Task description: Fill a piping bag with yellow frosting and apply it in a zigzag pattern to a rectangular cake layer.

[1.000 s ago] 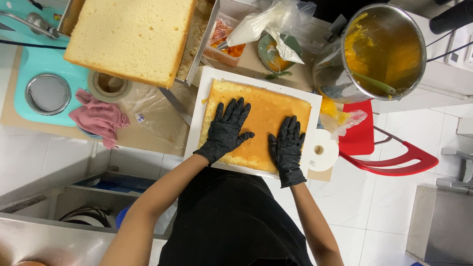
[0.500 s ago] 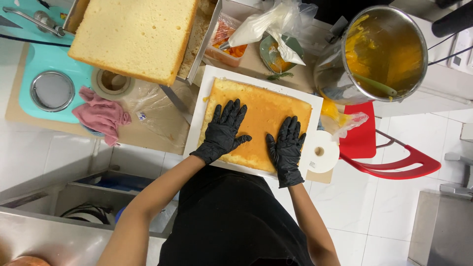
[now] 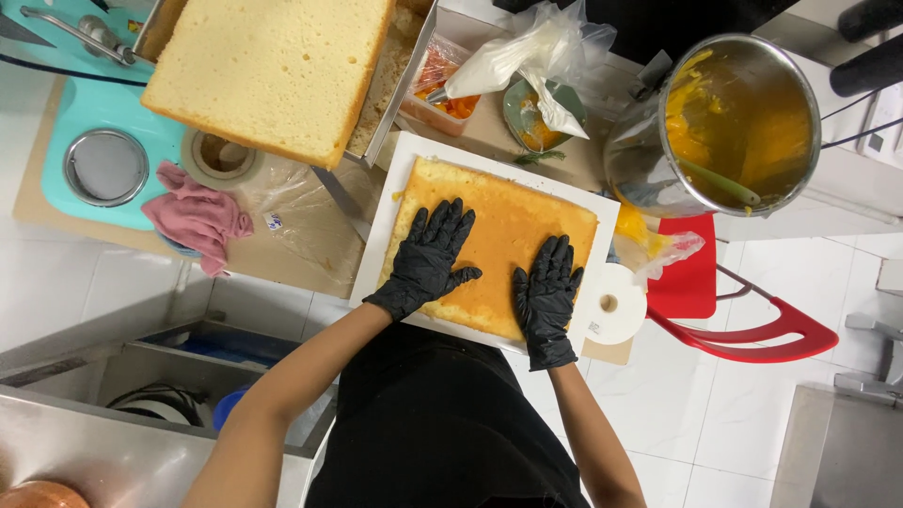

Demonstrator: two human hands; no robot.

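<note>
The flat orange cake sheet (image 3: 499, 254) lies on a white rectangular board (image 3: 386, 240) at the middle of the picture, on the brown worktop, and it covers nearly the whole board. Both hands wear black gloves and rest flat on top of it: the left hand (image 3: 428, 259) is on the part of the sheet toward 9 o'clock, the right hand (image 3: 547, 292) on the part toward 4 o'clock, and they do not touch each other. The fingers of both hands are spread and stretched out, palms down; they grasp nothing, they only lie on the surface. I judge that the step in hand is pressing or smoothing the sheet to make it level on the board. The next move, as it seems to me, calls for an even and light pressure, because such a soft sponge can dent or tear under the fingertips, and for keeping the sheet straight inside the edges of the board. Just beside the board at 3 o'clock lies a white roll of tape (image 3: 611, 303). At 1 o'clock from the sheet stands a large steel pot (image 3: 724, 122) with yellow cream smeared inside. At 11 o'clock a thick pale sponge slab (image 3: 273, 71) rests on a metal tray. Farther off, at 9 o'clock, a pink cloth (image 3: 198, 214) lies near a turquoise scale (image 3: 85, 122).
</note>
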